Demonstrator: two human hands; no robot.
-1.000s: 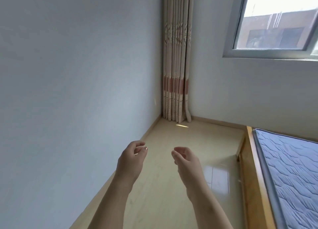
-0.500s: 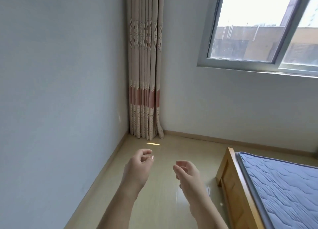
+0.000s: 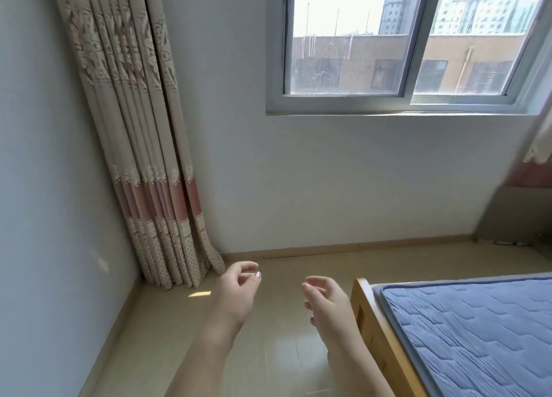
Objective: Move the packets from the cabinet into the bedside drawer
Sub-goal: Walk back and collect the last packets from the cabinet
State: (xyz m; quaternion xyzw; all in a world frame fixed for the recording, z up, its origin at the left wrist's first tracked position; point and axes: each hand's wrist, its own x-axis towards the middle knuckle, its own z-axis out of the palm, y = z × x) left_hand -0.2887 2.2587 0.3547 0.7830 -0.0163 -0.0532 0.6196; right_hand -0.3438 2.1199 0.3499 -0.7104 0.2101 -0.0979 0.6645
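No packets, cabinet or bedside drawer appear in the head view. My left hand (image 3: 236, 292) hovers over the floor near the room's corner, fingers loosely curled and holding nothing. My right hand (image 3: 327, 298) hangs beside it, a hand's width to the right, also loosely curled and empty. Both forearms reach up from the bottom of the frame.
A beige and pink curtain (image 3: 149, 163) hangs in the left corner. A window (image 3: 403, 44) is set in the far wall. A wooden bed frame (image 3: 363, 307) with a blue mattress (image 3: 478, 331) fills the lower right. Shiny beige floor (image 3: 277, 352) lies between the wall and the bed.
The view has swung to the right and upward: the curtain slid left, more window and mattress came in. Both hands stayed held out, empty, in much the same pose.
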